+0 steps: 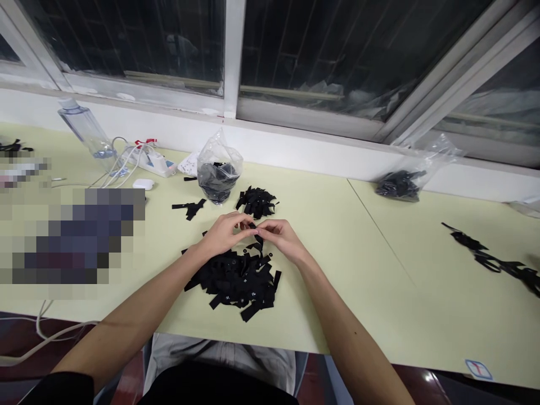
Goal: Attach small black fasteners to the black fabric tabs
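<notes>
Head view: both hands, grip narrow on black strip; white marks illegible.

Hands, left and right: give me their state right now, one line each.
Left hand: closed in a pinch, holding a black strip.
Right hand: closed in a pinch, apparently on the same strip, fingertips meeting the left's.

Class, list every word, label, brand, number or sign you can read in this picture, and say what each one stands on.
No text can be read for certain.
Blue-bordered sticker at the near edge of the table: one red mark, perhaps "T", too blurred to be sure.
Larger pile of black strips: white marks, too small to read.
</notes>
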{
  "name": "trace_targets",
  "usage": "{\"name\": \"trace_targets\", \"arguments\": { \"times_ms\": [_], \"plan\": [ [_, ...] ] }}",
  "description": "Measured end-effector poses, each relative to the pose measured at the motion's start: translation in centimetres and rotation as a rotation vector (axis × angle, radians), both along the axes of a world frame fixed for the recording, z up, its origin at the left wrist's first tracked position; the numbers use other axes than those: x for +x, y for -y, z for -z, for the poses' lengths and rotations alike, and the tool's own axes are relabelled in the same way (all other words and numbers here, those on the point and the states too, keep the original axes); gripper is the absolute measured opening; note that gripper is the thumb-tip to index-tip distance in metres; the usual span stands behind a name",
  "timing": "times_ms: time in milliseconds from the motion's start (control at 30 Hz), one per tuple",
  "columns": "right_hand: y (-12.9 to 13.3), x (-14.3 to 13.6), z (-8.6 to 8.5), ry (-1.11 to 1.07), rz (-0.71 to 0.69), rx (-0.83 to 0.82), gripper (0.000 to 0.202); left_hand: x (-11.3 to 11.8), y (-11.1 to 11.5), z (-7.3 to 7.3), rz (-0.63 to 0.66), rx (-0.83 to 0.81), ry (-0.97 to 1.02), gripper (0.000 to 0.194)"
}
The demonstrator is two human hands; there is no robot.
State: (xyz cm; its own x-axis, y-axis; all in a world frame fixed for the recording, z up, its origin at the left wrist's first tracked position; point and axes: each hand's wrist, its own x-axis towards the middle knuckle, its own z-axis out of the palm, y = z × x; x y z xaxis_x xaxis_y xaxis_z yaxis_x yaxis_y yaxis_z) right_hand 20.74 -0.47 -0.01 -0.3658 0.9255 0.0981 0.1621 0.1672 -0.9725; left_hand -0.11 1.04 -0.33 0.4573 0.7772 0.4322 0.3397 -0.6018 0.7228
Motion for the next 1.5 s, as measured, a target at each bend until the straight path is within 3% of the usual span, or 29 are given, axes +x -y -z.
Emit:
{"name": "trace_targets", "arguments": {
  "times_ms": [367,700,900,1200,1500],
  "plan": [
    [0.2,-0.4,0.1,0.036,-0.029,-0.013,0.031,0.2,0.2,-0.3,-0.086,-0.068,0.147,0.015],
    [0.2,-0.5,0.7,0.137,-0.060,0.030,0.027,0.1,0.2,-0.2,-0.198,-0.035,0.244,0.013],
    [0.3,-0.2,0.3,0.065,-0.088,-0.014,0.032,-0.3,-0.3,-0.2,-0.206,-0.074,0.299,0.015],
    [0.2,-0.6,0.2,-0.052,0.132,-0.019,0.039,0.1,0.5,-0.6,-0.073,-0.118,0.300,0.015],
    [0.0,-0.8,0.3,-0.153,0.240,0.082,0.023,0.2,0.8,-0.7,-0.066,-0.091,0.203,0.012]
  ]
}}
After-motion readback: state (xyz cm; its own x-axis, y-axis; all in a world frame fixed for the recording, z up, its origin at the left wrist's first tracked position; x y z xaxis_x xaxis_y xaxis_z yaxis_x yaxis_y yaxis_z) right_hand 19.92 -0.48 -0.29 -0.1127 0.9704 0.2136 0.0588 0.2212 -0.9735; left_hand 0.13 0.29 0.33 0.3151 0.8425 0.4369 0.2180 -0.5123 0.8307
